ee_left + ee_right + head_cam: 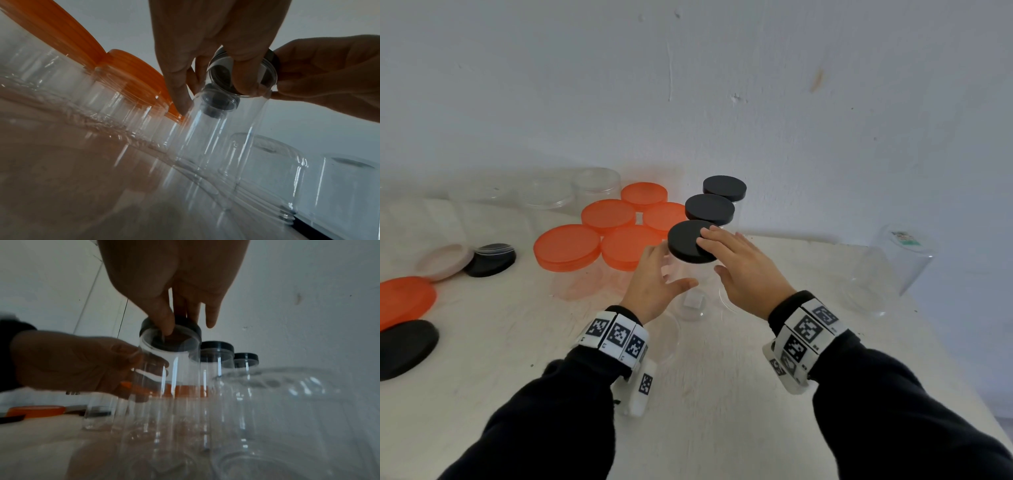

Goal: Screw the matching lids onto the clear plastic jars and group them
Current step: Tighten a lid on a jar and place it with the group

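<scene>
A tall clear jar (690,298) stands in the middle of the white table (722,394). My left hand (674,267) grips its upper part, with the thumb in front and the fingers behind. A black lid (688,241) sits slightly tilted on the jar's mouth. My right hand (714,253) holds it, fingers laid over the top and thumb at the rim. The right wrist view shows that thumb against the black lid (170,327) and my left hand's fingers curled round the jar (174,386). In the left wrist view my left hand (213,95) pinches the jar's neck.
Two black-lidded jars (709,209) stand just behind, and several orange-lidded jars (566,245) stand to the left. Loose orange (404,298) and black lids (405,346) lie at the table's left edge. Uncapped clear jars (595,185) stand at the back left, and an upturned one (900,260) at the right.
</scene>
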Available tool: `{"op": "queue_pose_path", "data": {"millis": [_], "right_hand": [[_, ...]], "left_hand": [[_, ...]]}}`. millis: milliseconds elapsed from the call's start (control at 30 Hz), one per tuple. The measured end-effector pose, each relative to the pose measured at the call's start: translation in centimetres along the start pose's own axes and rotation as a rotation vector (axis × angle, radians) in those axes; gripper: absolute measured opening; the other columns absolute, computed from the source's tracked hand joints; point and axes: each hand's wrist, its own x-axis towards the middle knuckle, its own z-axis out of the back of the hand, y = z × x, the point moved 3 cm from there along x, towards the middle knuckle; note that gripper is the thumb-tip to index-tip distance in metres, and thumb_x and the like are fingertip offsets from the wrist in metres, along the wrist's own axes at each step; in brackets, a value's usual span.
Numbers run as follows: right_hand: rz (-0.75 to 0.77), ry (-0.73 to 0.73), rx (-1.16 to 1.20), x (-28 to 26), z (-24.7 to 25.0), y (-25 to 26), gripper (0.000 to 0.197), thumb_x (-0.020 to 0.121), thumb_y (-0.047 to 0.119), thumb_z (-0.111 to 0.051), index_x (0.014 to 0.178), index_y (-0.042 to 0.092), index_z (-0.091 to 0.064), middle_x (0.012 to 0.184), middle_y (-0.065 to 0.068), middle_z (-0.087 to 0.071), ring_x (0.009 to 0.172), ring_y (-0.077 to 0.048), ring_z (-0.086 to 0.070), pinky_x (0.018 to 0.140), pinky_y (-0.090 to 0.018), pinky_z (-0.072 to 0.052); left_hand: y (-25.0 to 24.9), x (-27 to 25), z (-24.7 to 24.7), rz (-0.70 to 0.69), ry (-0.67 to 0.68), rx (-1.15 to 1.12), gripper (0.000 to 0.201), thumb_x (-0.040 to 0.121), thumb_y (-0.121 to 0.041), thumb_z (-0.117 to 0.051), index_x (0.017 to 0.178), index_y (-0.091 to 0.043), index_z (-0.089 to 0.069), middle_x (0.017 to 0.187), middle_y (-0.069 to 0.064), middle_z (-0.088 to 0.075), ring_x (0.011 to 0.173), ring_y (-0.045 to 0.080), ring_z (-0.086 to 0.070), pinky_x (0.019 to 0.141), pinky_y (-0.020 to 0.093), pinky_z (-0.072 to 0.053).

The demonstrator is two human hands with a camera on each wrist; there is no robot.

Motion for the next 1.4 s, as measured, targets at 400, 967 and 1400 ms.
{"op": "queue_pose_path", "data": {"millis": [400,967,1400], "right_hand": [[-0.339,-0.097,-0.117,-5.7,8.8,-7.6,0.037,0.085,0.007,-0.061,0.122,0.007,-0.056,0.134,-0.008,-0.051,0.125,-0.027,-0.045,0.100,-0.042,-0.038],[-0.810,0.091,-0.141,-11.5,12.7,-19.1,0.059,0.089,0.030,-0.060,0.142,0.021,-0.036,0.154,-0.009,-0.018,0.137,-0.036,-0.020,0.106,-0.052,-0.027],[-0.676,0.102,-0.075,-10.8,12.2,-17.6,0.055,0.085,0.029,-0.064,0.136,0.019,-0.046,0.134,-0.009,-0.045,0.121,-0.030,-0.027,0.097,-0.036,-0.031]], "left_hand": [[-0.2,0.0,0.0,0.017,0.011,0.065,0.067,0.079,-0.014,-0.072,0.136,-0.012,-0.038,0.120,-0.002,-0.035,0.108,0.010,-0.038,0.081,0.013,-0.035],[-0.6,0.3,-1.1,0.076,-0.043,0.126,0.067,0.080,-0.014,-0.070,0.137,-0.009,-0.035,0.130,0.010,-0.036,0.115,0.016,-0.040,0.090,0.025,-0.035],[-0.6,1.3,-2.2,0.102,-0.077,0.162,0.065,0.083,-0.014,-0.067,0.139,-0.011,-0.033,0.137,0.012,-0.035,0.127,0.026,-0.040,0.099,0.033,-0.035]]}}
